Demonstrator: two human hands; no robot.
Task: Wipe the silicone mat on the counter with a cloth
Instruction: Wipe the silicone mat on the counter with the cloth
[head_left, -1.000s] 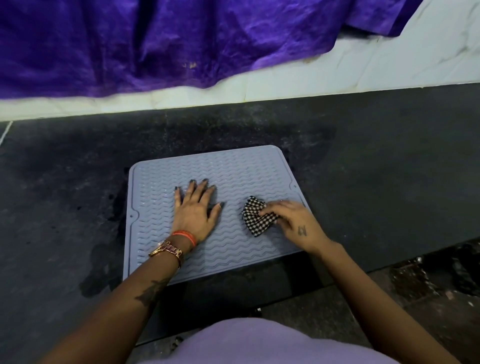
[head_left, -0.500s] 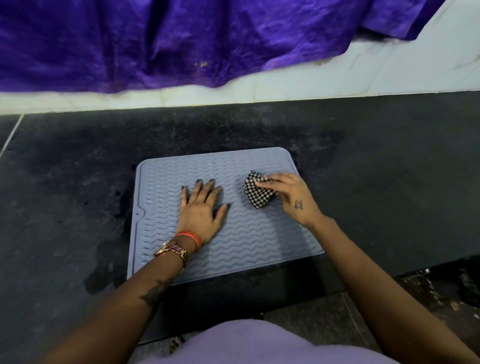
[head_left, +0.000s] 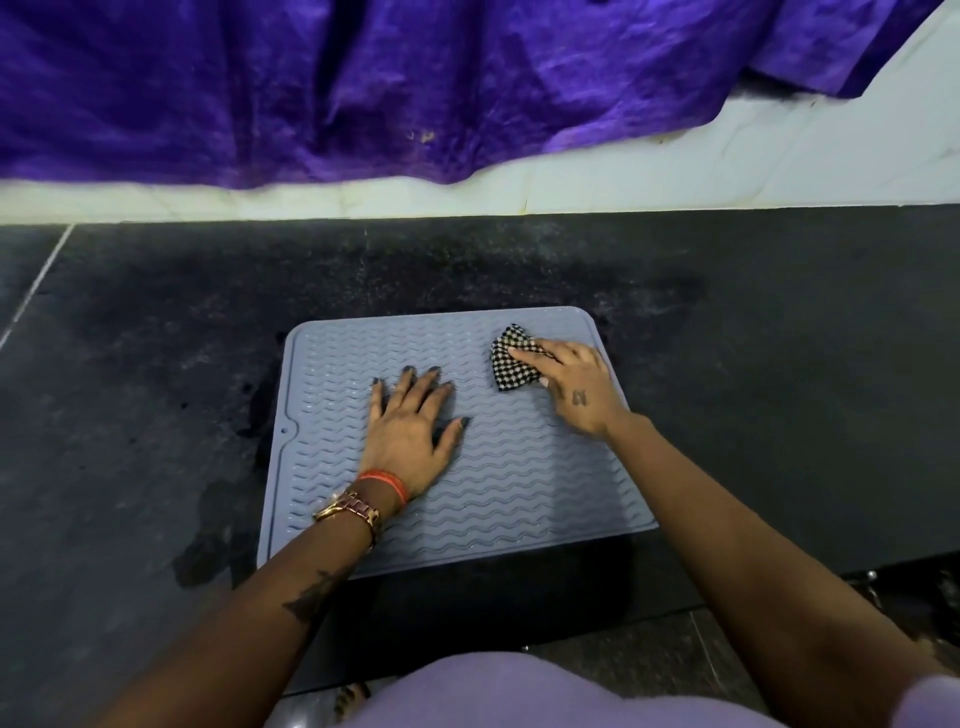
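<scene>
A grey-blue silicone mat (head_left: 498, 493) with wavy ridges lies flat on the dark counter (head_left: 156, 364). My left hand (head_left: 410, 431) rests flat on the mat's middle, fingers spread, holding it down. A bunched black-and-white checked cloth (head_left: 511, 369) sits near the mat's far right corner. My right hand (head_left: 576, 389) holds it against the mat, fingers over its top and thumb at its near edge.
Purple fabric (head_left: 363, 88) hangs over the white tiled wall (head_left: 675, 171) behind the counter. A dark wet patch (head_left: 218, 519) spreads on the counter left of the mat. The counter's front edge runs just below the mat, with the floor at the lower right.
My right hand has slid the cloth from the mat's near right part away toward its far right corner. My left hand has stayed flat on the mat.
</scene>
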